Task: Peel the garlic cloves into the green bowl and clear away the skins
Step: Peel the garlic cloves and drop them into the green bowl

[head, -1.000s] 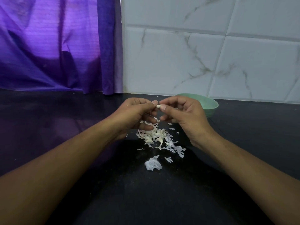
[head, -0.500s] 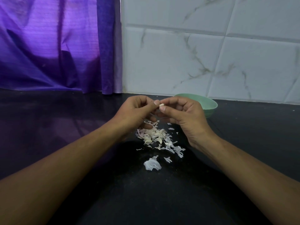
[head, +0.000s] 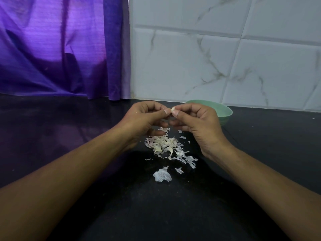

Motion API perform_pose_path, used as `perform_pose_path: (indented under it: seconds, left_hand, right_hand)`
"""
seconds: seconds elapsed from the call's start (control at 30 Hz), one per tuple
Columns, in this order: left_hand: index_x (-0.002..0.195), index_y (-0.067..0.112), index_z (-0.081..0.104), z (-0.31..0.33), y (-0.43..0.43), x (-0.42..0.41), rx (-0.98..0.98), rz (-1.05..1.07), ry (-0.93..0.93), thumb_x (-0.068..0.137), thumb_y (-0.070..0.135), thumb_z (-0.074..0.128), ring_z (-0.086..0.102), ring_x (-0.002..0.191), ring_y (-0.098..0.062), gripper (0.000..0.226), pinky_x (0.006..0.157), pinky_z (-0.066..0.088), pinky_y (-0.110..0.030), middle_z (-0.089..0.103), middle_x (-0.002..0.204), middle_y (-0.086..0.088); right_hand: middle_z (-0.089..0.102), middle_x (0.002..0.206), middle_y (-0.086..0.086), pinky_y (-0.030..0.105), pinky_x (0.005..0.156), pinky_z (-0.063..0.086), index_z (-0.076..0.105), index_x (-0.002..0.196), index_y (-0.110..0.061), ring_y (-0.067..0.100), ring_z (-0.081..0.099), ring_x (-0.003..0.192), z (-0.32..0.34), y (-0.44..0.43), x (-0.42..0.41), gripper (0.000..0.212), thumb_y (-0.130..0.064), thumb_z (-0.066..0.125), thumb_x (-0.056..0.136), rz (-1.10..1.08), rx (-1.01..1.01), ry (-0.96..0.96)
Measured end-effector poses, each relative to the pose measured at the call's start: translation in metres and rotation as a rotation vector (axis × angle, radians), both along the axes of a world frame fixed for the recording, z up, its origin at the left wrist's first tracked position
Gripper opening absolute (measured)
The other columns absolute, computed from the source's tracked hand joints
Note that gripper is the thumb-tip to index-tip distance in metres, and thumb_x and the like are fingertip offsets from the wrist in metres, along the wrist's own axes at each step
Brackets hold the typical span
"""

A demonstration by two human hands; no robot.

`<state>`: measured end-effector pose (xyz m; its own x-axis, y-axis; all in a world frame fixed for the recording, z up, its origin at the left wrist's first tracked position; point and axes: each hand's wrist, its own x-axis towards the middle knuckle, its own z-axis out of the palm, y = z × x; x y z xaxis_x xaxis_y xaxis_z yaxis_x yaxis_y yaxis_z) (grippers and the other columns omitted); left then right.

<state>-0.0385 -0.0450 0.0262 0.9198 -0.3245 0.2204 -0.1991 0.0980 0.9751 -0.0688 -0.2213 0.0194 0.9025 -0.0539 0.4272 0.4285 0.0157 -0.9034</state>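
A small pale garlic clove (head: 172,109) is pinched between the thumbs and forefingers of both hands, held above the black counter. My left hand (head: 145,117) grips it from the left, my right hand (head: 198,122) from the right. Directly below them lies a heap of white and pinkish garlic skins (head: 165,145), with a larger loose skin (head: 162,175) nearer to me. The green bowl (head: 220,108) stands behind my right hand, near the wall; my hand hides part of it and its contents do not show.
The black counter (head: 69,136) stretches to both sides and toward me. A purple curtain (head: 60,49) hangs at the back left. White marbled wall tiles (head: 225,58) close off the back right, just behind the bowl.
Both hands stay together on the clove and have risen slightly; the fingers shift a little on it. The skin heap and bowl have not moved.
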Motion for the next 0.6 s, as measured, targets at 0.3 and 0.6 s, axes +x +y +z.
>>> perform_pose_path:
  seconds: [0.3,0.6]
  left_hand:
    - [0.091,0.008,0.076,-0.0042,0.0002,0.0036,0.264,0.189,-0.309,0.09,0.016,0.08,0.071,0.067,-0.015,0.009,0.064,0.062,-0.039,0.075,0.077,-0.008]
    - [0.091,0.01,0.075,-0.0041,0.0019,0.0041,0.272,0.162,-0.332,0.09,0.017,0.08,0.072,0.069,-0.016,0.009,0.067,0.063,-0.043,0.076,0.079,-0.01]
  right_hand:
    - [0.079,0.084,0.013,0.028,0.07,0.062,0.074,0.095,-0.002,0.026,0.077,0.073,-0.0007,-0.0023,0.0052,0.007,-0.003,0.067,0.097,-0.048,-0.134,0.008]
    - [0.078,0.081,0.013,0.036,0.078,0.063,0.073,0.094,-0.002,0.025,0.076,0.072,0.0039,-0.0036,0.0034,0.006,0.001,0.068,0.095,0.0,-0.105,0.03]
